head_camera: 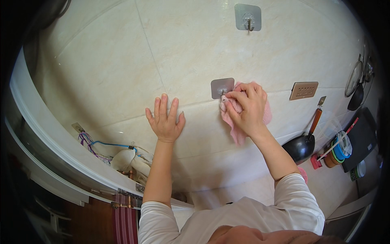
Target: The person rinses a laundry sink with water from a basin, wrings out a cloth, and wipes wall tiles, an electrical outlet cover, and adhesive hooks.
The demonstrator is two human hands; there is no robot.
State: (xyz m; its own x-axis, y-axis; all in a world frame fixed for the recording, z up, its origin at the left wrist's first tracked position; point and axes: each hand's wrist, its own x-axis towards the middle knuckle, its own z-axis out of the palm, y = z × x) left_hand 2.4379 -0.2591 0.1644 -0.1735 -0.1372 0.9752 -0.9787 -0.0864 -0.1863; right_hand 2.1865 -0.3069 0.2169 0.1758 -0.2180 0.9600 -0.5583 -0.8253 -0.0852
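My right hand (251,109) grips a pink cloth (239,134) against the tiled wall (198,55). A pinched corner of the cloth meets the hook on a square adhesive wall hook (220,85); whether it hangs from the hook I cannot tell. Flat on the tiles to the left rests my left hand (166,123), fingers spread and holding nothing. Higher up, a second adhesive wall hook (248,16) has a bare metal hook.
A bronze-coloured socket plate (304,91) and a hanging wok (300,148) are on the right. Pot lids (355,77) hang farther off, above several basins (338,149). At left, a white door frame (45,122) curves past a bag (131,160) hung by cords.
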